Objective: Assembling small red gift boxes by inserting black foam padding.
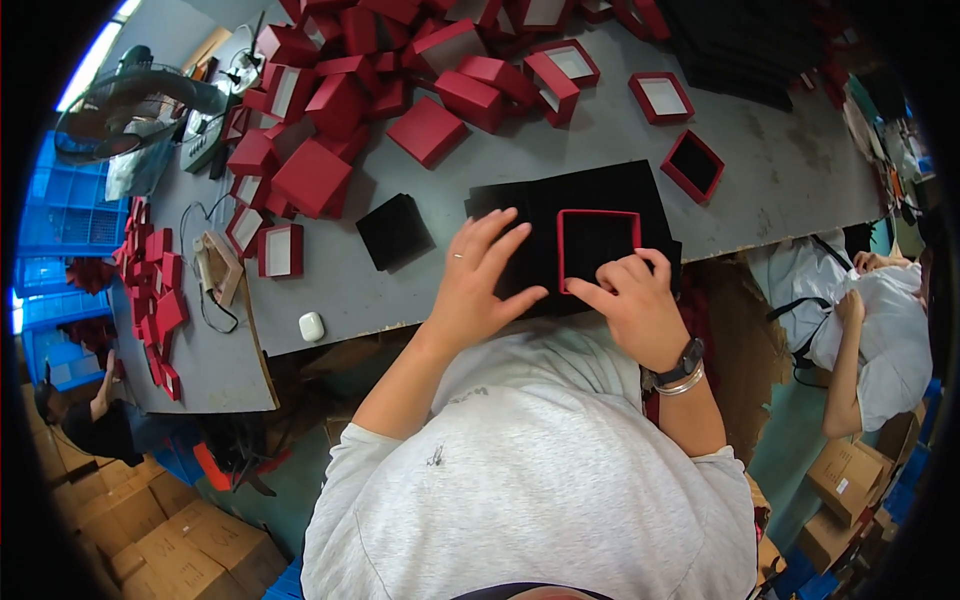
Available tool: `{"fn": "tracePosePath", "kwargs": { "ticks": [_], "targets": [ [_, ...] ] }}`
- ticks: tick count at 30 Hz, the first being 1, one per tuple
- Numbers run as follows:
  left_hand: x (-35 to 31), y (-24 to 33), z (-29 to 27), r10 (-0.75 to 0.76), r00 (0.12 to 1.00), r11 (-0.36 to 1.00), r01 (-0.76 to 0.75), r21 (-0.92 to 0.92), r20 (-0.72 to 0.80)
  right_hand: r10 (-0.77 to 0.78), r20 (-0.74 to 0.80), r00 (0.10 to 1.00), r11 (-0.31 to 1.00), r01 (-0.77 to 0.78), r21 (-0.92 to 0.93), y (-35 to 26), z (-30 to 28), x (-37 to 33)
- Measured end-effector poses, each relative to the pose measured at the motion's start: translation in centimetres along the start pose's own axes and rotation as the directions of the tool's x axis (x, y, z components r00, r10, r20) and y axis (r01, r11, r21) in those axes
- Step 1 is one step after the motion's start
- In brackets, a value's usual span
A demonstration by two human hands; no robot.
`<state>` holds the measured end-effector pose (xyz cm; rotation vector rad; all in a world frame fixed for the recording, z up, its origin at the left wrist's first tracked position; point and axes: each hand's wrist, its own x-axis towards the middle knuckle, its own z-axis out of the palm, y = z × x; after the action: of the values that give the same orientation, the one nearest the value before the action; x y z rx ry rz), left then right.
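Note:
A square red box point(560, 235) with a black inside lies on flat black sheets point(640, 182) in front of me. My right hand point(640, 300) has its fingers bent over the near right corner of this box, with the thumb along the near rim. To the left, my left hand point(480, 275) is spread open over the edge of the black sheets, apart from the box and holding nothing. A small stack of black square pads point(394, 232) rests on the table beyond my left hand.
A heap of red boxes point(335, 105) covers the far left of the grey table point(790, 165). Two red boxes, one white-lined point(661, 98) and one black-lined point(693, 166), lie at far right. A white earphone case point(312, 326) is near the front edge. Another person point(870, 330) sits at right.

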<state>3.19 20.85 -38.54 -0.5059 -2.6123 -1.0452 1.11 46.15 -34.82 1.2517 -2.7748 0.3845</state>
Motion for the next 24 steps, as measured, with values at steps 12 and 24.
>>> {"fn": "tracePosePath", "kwargs": {
  "ticks": [12, 24],
  "targets": [
    [-10.6, -10.3, -3.8, -0.376, 0.839, 0.830, 0.494, 0.259, -0.394, 0.416, -0.428, 0.803, 0.903, -0.419, 0.091, 18.5, 3.1, -4.5],
    [-11.1, -10.9, -3.4, -0.417, 0.858, 0.823, 0.497, 0.276, -0.300, 0.755, 0.437, 0.489, 0.038, -0.698, 0.716, 4.5, 21.3, -21.4]
  ]
}}
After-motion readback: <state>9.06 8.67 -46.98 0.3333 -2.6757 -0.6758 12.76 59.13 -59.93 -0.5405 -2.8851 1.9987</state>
